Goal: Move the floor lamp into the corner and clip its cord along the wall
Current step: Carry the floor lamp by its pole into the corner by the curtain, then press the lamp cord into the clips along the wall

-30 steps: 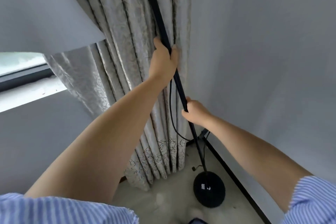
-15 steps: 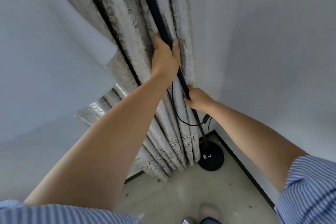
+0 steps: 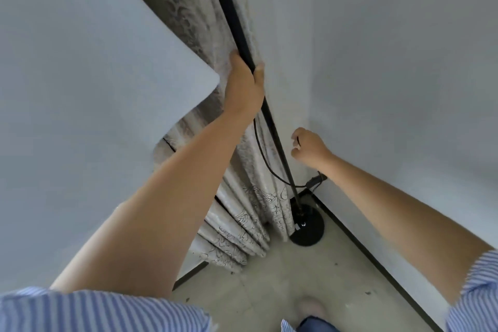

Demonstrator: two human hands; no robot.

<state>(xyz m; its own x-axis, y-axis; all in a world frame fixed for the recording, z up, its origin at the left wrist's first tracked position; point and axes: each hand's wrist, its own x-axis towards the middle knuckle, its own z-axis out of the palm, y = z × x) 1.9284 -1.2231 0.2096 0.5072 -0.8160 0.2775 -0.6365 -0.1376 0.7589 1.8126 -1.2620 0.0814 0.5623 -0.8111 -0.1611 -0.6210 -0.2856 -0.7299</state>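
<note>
The floor lamp's black pole slants up from its round black base, which stands on the floor in the corner beside the curtain. My left hand is shut around the pole high up. My right hand hovers just right of the pole, clear of it, with its fingers curled in and nothing clearly in them. The black cord hangs in a loop from below my left hand to a small black plug or switch near the right wall. The lamp's white shade fills the left.
A patterned beige curtain hangs to the floor left of the base. Grey walls meet at the corner, with a black baseboard along the right wall. Pale floor lies in front, and my foot shows at the bottom.
The lamp base has shifted back into the corner against the curtain. My right hand has let go of the pole and drawn off to the right. My left hand keeps its hold.
</note>
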